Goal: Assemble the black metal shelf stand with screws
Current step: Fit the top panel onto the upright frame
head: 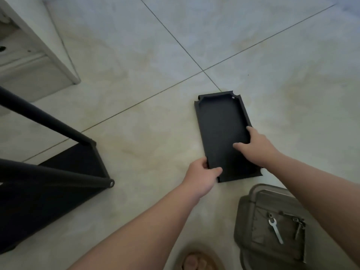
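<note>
Status: assembly partly complete.

Done, as far as can be seen: at the left, a partly built stand lies on the tiled floor, with two black poles already joined to one shelf panel. A fastener shows at the end of the nearer pole.

In hand: a loose black shelf tray lies flat on the floor, rim upward, well apart from the stand. The left hand grips its near-left corner, fingers curled under the edge and thumb on top. The right hand holds the right rim, thumb lying inside the tray. Both hands are closed on the tray; neither holds a tool.

Outstanding, by judgement: this tray is not yet fitted to the poles, and its visible corner hole carries no screw. Whether further trays remain cannot be told.

Tools: a small wrench and some small hardware rest on a grey stool at lower right, untouched.
</note>
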The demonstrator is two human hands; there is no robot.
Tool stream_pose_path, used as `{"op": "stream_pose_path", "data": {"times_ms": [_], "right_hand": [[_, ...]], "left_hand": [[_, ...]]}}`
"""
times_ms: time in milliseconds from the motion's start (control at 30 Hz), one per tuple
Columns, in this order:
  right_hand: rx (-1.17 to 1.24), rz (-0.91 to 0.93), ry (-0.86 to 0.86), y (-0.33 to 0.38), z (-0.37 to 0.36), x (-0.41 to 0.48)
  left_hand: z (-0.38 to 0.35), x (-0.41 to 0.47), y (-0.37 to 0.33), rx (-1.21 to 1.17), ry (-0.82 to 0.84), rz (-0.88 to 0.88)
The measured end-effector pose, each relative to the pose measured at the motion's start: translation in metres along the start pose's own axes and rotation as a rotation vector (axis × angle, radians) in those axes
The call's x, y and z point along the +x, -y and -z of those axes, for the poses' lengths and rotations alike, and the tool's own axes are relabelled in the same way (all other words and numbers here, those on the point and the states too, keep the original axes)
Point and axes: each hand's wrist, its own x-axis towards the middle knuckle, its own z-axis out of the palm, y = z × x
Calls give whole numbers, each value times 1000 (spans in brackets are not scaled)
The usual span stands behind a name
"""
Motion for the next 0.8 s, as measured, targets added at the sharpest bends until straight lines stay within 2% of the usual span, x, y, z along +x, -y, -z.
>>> {"op": "stream_pose_path", "data": {"times_ms": [233,400,600,800], "right_hand": [[297,-12,-60,21,28,-12],[744,-107,197,43,62,-62],[925,-60,362,66,101,-171],[998,37,337,100,145,-315]], "left_hand": [[28,-27,-32,-176,-141,61],[74,-85,-74,-131,-74,92],[108,-196,-117,42,-31,39],[121,-341,-136,419,-116,-165]]}}
